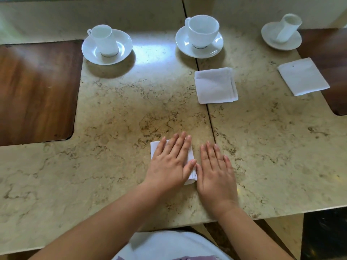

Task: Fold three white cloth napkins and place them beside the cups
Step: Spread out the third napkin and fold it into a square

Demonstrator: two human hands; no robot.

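Note:
Three white cups on saucers stand along the far side of the table: a left cup (105, 41), a middle cup (201, 30) and a right cup (287, 28). One folded white napkin (215, 85) lies in front of the middle cup. Another folded napkin (303, 76) lies in front of the right cup. A third folded napkin (155, 147) lies near the front of the table. My left hand (170, 162) presses flat on it with straight fingers and hides most of it. Just right of that napkin, my right hand (216, 169) rests flat on the marble.
The beige marble table (112, 119) has a dark wooden inset (35, 92) at the left and another wooden inset (332, 62) at the right. A seam runs between two slabs near the middle. The table's front edge is close to my body.

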